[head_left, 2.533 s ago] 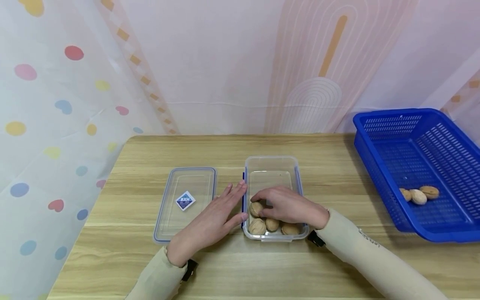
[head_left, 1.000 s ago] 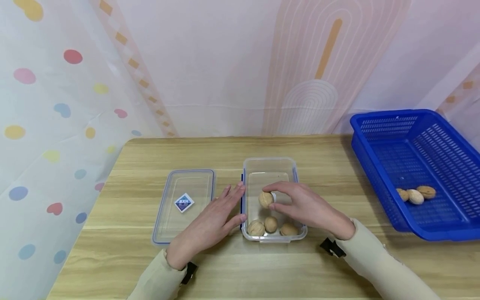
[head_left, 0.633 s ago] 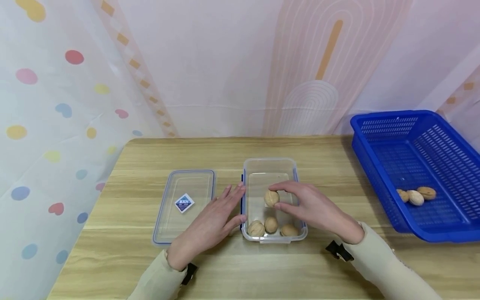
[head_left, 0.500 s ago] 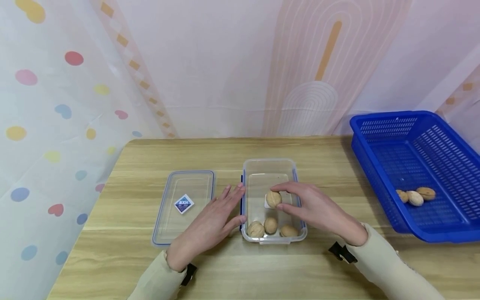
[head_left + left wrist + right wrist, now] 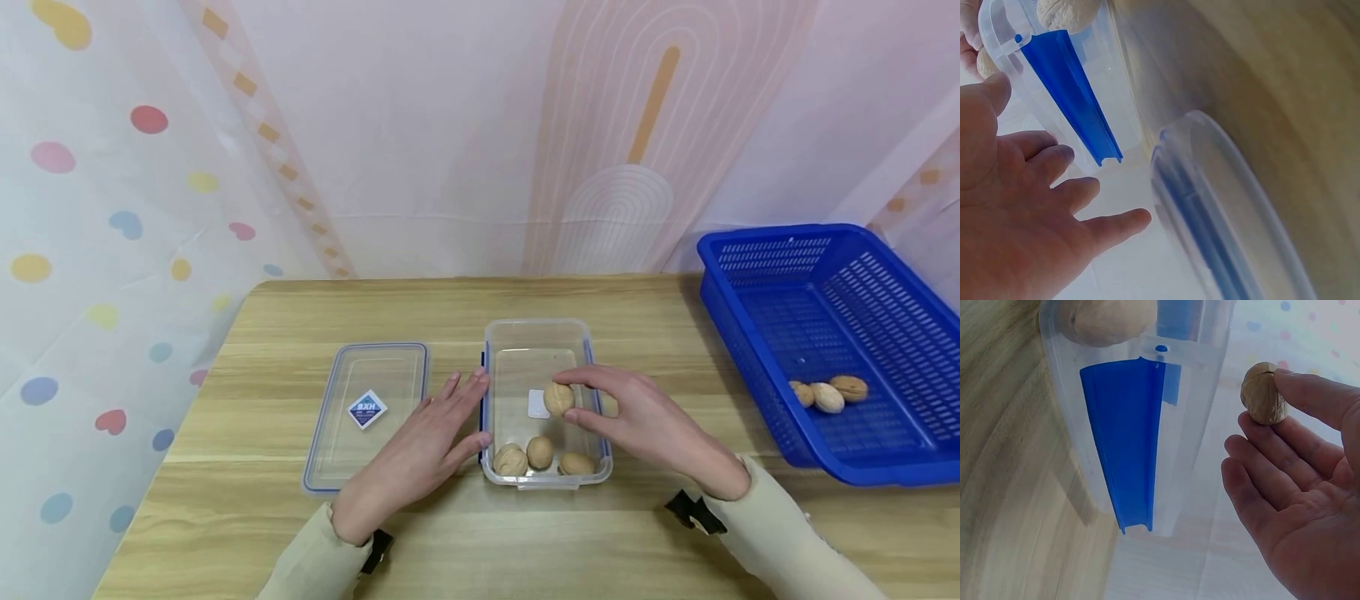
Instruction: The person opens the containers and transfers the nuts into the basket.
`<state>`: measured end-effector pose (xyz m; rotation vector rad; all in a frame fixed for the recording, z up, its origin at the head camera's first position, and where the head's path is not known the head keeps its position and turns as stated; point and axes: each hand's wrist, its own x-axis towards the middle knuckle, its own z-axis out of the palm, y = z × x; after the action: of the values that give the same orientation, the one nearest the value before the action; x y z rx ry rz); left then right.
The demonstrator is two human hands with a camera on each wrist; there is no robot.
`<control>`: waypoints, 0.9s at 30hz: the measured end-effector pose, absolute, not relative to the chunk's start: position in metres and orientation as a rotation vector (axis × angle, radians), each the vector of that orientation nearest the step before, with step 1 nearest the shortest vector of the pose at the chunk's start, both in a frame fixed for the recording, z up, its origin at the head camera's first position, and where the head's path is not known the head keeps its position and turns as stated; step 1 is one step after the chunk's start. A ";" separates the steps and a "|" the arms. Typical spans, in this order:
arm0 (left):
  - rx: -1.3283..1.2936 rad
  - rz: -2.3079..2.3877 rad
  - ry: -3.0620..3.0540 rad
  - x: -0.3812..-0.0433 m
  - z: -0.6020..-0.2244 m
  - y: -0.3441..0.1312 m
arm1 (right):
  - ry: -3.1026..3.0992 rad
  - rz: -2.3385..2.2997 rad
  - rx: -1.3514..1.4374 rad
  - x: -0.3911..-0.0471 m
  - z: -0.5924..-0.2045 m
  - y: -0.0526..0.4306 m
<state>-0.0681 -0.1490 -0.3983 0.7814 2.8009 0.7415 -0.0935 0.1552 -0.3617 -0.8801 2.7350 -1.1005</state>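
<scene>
My right hand (image 5: 648, 421) pinches a walnut (image 5: 558, 400) between thumb and forefinger. In the right wrist view this walnut (image 5: 1264, 394) is up beside the rim, outside the blue side latch (image 5: 1125, 437). Below it in the head view stands a clear plastic container (image 5: 525, 358) with blue latches and no lid on. Three walnuts (image 5: 540, 452) lie along its near end, and a small white square (image 5: 537, 404) shows at its middle. My left hand (image 5: 420, 446) has its fingers extended, fingertips at the container's left edge. The left wrist view shows the left palm (image 5: 1016, 212) beside a blue latch (image 5: 1072, 94).
The clear lid (image 5: 375, 367), blue-edged with a diamond label, lies flat left of the container. A blue perforated basket (image 5: 757, 350) stands at the right, with three walnuts (image 5: 827, 397) inside. A patterned cloth (image 5: 450, 167) hangs behind the wooden table (image 5: 480, 542).
My right hand has lifted a walnut from the container's near left and carried it rightward, uncovering the white square. The left hand has stayed by the container's edge.
</scene>
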 end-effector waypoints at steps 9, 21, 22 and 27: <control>0.789 0.755 2.804 -0.069 -0.398 -0.148 | 2.804 -1.119 -0.875 -0.089 -0.357 0.169; 0.783 0.738 2.816 -0.067 -0.399 -0.148 | 2.914 -1.121 -0.872 -0.079 -0.348 0.189; 0.784 0.736 2.818 -0.067 -0.399 -0.148 | 2.925 -1.119 -0.870 -0.078 -0.348 0.190; 0.787 0.731 2.825 -0.067 -0.399 -0.148 | 2.965 -1.118 -0.872 -0.075 -0.347 0.198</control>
<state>-0.0665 -0.1480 -0.3992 0.7865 2.8250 0.7308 -0.0752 0.1982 -0.3468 -0.8719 2.9655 -1.1175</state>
